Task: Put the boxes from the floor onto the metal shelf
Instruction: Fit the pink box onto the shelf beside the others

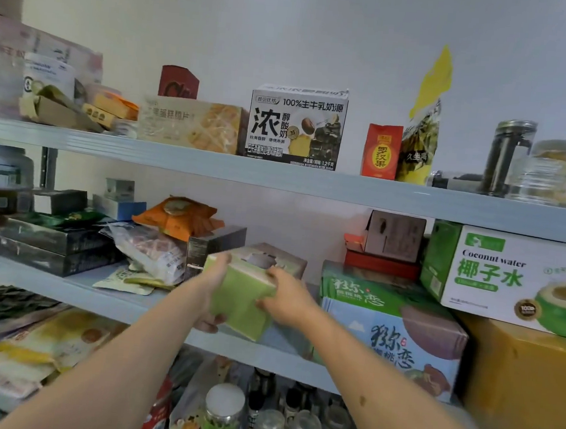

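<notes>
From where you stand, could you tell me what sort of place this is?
Probably a home pantry or storeroom: a metal shelf crowded with snack packs, a coconut water carton and glass jars.

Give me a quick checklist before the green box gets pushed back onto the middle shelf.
1. Grip: left hand and right hand both hold the green box: ok.
2. Box over the middle shelf edge: ok.
3. Space behind: a beige box stands right there: not ok.
4. Left side: black box close by: cannot tell clearance.
5. Right side: gap to the green and blue carton: ok.
</notes>
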